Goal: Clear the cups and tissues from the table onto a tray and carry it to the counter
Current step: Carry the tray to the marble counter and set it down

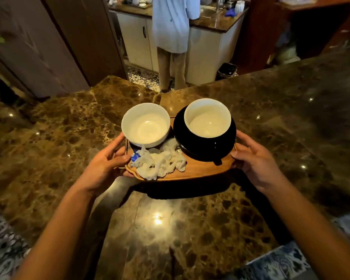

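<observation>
A wooden tray (198, 170) hangs just above the brown marble counter (190, 229), casting a shadow on it. My left hand (107, 166) grips its left edge and my right hand (255, 158) grips its right edge. On the tray stand two empty white cups: the left cup (146, 126) on a dark saucer that is mostly hidden, the right cup (207, 118) on a black saucer (202, 148). Crumpled white tissues (160, 162) lie at the tray's front, with a small blue wrapper (135, 157) beside them.
The marble counter spreads wide to the left and right. Beyond its far edge a person in a light shirt (172, 23) stands at a kitchen worktop with a sink. A black bin (226, 70) sits on the floor there. A dark wooden panel (49, 47) rises at left.
</observation>
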{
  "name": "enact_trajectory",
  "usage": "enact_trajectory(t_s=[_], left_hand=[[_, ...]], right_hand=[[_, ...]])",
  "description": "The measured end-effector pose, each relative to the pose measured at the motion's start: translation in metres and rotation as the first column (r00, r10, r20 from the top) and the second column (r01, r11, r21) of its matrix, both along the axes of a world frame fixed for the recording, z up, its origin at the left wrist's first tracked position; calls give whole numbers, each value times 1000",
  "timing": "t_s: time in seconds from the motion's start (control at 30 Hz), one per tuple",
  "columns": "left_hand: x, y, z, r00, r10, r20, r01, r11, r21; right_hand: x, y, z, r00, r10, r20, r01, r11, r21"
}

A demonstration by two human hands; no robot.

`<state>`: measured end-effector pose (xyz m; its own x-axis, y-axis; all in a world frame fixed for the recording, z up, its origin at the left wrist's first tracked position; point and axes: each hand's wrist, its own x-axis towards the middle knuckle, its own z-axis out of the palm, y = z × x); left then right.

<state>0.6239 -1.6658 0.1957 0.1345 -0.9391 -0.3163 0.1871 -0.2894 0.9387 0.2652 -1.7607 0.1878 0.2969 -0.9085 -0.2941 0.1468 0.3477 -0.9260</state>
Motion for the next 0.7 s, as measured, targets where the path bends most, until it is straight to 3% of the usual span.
enact_trajectory(t_s=[0.5, 0.7], left_hand=[[17, -31, -59, 998, -32, -56, 42, 981, 187], [27, -42, -60, 994, -100, 54, 86, 973, 214]], right_hand=[[21, -39, -52, 991, 14, -130, 9, 985, 174], [28, -55, -56, 986, -8, -167, 43, 978, 206]])
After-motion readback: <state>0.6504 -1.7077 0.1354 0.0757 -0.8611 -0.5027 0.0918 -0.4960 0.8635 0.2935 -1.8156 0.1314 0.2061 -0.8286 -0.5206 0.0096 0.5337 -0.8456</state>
